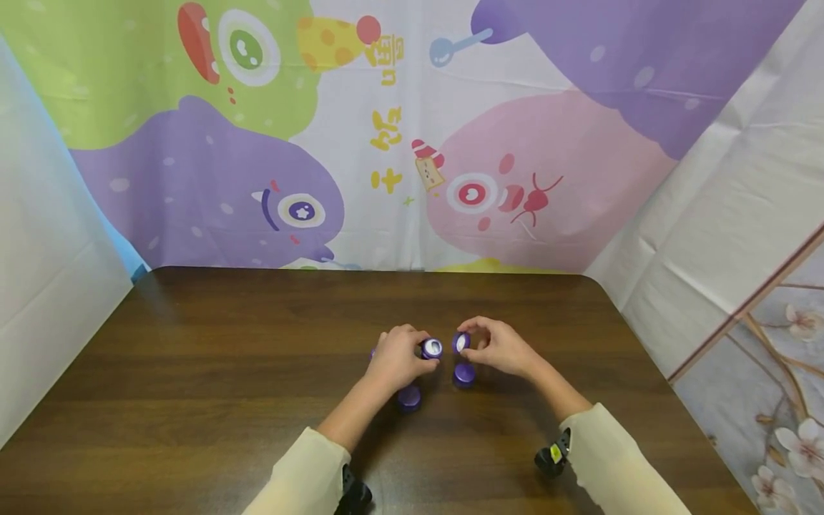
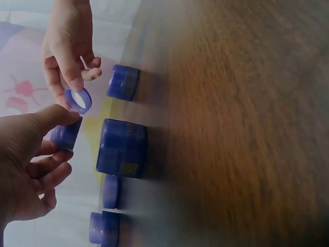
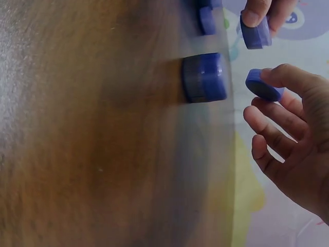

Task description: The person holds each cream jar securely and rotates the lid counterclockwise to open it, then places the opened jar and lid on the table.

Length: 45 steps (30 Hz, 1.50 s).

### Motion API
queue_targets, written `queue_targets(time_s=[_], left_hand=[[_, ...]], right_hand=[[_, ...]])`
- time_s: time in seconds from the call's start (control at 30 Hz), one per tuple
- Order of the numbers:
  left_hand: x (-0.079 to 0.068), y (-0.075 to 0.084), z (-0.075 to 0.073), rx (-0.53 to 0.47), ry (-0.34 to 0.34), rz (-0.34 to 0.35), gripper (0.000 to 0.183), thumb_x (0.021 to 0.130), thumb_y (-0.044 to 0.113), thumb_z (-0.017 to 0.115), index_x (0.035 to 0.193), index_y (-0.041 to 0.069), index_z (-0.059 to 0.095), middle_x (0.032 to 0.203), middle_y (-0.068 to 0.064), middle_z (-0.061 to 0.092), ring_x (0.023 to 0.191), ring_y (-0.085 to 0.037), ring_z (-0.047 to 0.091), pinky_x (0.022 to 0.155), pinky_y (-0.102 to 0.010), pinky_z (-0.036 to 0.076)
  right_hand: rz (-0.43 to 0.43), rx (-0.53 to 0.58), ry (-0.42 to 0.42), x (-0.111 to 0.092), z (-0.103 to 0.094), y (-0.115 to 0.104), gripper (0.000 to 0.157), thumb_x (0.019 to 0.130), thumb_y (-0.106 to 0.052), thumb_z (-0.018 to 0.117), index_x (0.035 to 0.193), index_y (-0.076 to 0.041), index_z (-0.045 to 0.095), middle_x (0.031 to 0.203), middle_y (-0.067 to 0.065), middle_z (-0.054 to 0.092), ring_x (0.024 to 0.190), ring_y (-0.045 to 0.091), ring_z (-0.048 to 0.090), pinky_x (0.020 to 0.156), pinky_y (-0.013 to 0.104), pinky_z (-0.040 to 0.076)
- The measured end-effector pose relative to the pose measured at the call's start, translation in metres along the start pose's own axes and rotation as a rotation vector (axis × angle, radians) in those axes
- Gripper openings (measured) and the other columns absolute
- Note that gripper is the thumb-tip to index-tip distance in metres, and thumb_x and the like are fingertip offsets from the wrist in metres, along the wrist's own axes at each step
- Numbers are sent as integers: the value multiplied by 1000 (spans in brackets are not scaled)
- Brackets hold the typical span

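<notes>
My left hand (image 1: 398, 359) grips a small purple jar (image 1: 432, 348) between thumb and fingers, its lidless white face towards the head camera. Close to it on the right, my right hand (image 1: 498, 348) pinches a purple lid (image 1: 460, 342) with a white inside. Jar and lid are held above the table, a small gap between them in the head view. A lidded purple jar (image 1: 463, 375) stands below the right hand. Another purple jar (image 1: 408, 398) stands near the left wrist. More purple pieces, including a short one (image 2: 112, 191), show in the left wrist view; the left hand mostly hides these from the head camera.
The dark wooden table (image 1: 225, 372) reaches back to a cartoon-printed curtain (image 1: 386, 236). White cloth (image 1: 695, 236) hangs at the right side, beside a floral panel (image 1: 792, 372). A stepped purple piece (image 2: 104, 228) stands at the edge of the left wrist view.
</notes>
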State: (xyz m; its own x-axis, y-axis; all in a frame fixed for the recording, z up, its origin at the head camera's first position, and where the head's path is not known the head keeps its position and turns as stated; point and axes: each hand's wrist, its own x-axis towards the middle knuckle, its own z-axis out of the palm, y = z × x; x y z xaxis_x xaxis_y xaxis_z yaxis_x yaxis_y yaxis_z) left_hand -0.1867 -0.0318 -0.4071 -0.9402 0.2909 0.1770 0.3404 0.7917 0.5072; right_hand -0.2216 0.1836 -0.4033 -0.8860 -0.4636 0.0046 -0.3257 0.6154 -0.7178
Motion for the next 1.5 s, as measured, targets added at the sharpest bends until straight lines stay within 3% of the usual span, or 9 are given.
queue_targets(time_s=[0.17,0.57,0.93,1.1,1.5], left_hand=[[9,2,9,74,-28,-9,40,74,34,77,106,12,70,99,-5,67,94,-24,59,75,-37,38],[20,2,31,147,-96,-40,41,75,39,76,109,16,69,103,-3,65,95,-22,54,76,-37,35],[24,-3,35,146,-134,-61,40,76,38,75,109,16,69,103,-3,64,96,-22,52,78,-39,34],[26,-5,38,142,-138,-67,42,76,39,74,111,16,69,103,-3,64,96,-22,52,79,-39,33],[24,-7,42,104,-118,-76,45,75,41,75,112,14,68,106,-5,65,99,-23,52,79,-39,34]], right_hand=[[12,2,37,2,6,9,37,80,-15,73,114,-8,61,106,13,65,61,11,52,52,25,46],[73,-27,73,9,18,30,36,79,-19,74,112,-9,63,106,11,66,62,13,49,55,26,43],[98,-32,59,12,17,28,35,78,-15,75,110,-5,64,96,8,65,85,17,56,69,28,44],[138,-47,55,12,18,30,32,77,-14,75,106,-5,65,92,6,63,84,16,54,71,27,42],[145,-113,65,12,20,35,33,76,-14,76,106,-5,67,95,8,61,89,19,54,76,31,43]])
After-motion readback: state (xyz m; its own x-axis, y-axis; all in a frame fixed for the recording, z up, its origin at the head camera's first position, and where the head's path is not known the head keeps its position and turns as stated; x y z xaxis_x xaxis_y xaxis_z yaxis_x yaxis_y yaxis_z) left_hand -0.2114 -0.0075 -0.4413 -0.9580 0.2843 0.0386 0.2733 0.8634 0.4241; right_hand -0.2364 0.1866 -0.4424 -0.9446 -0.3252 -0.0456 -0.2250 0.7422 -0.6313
